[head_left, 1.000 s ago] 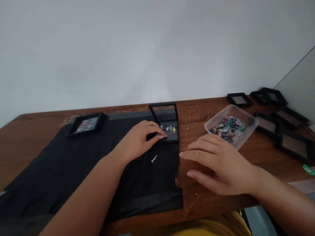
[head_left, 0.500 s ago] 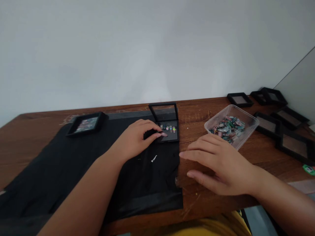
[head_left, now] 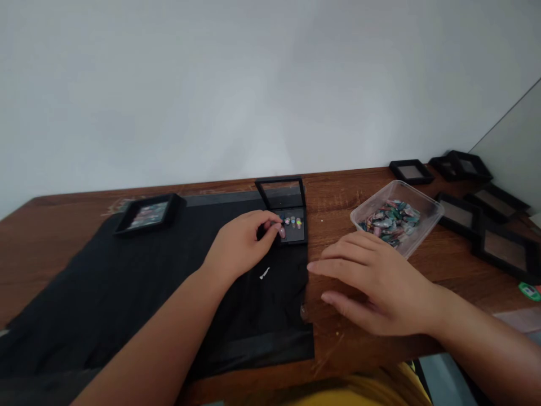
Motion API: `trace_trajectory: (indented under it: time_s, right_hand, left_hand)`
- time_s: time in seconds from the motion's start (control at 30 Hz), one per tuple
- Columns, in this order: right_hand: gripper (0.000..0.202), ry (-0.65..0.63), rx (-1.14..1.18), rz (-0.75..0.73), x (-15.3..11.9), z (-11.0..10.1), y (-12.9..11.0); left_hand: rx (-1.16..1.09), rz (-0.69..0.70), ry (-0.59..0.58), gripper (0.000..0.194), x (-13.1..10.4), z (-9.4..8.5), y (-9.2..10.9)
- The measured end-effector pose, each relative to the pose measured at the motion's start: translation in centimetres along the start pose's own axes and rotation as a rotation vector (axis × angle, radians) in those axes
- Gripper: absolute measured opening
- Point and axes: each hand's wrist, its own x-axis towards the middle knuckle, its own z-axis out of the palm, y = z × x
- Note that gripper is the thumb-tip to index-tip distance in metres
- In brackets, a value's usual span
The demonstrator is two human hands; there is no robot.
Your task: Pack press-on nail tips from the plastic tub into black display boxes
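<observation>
My left hand [head_left: 243,242] reaches into an open black display case [head_left: 300,234] with its lid [head_left: 281,194] tilted up. Thumb and forefinger are pinched on a pinkish press-on nail [head_left: 283,232] at the case's grey inner surface. Behind it sits a row of small decorated nails [head_left: 293,221], partly covered by my fingers. My right hand [head_left: 372,285] is held with fingers apart and nothing in it, over the wood just right of the black cloth [head_left: 270,316]. Just beyond its knuckles stands a clear plastic tub [head_left: 428,217] of loose press-on nails [head_left: 393,220].
A closed black case [head_left: 147,214] with nails inside lies at the left on the cloth. Several black cases [head_left: 507,251] cover the table's right side, near a small green object [head_left: 530,291]. A white scrap [head_left: 264,273] lies on the cloth. The wall rises behind the table.
My left hand has shifted slightly right and its fingers have closed in. The pinkish nail has turned from lying sideways to pointing toward me. My right hand is unmoved.
</observation>
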Motion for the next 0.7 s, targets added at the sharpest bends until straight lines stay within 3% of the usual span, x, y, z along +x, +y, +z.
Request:
trace_trajectory:
  time_s: [0.27,0.5,0.7]
  right_hand:
    - [0.028,0.001,-0.021,0.001,0.0,-0.1,0.0]
    - [0.028,0.021,-0.047,0.000,0.0,-0.2,0.1]
    - [0.025,0.178,-0.146,0.078,0.0,-1.1,1.2]
  left_hand:
    - [0.010,0.047,-0.055,0.035,-0.1,-0.3,-0.5]
    - [0.040,0.006,-0.063,0.031,-0.2,-0.5,-0.8]
    - [0.053,-0.015,-0.088,0.038,-0.1,-0.5,-0.3]
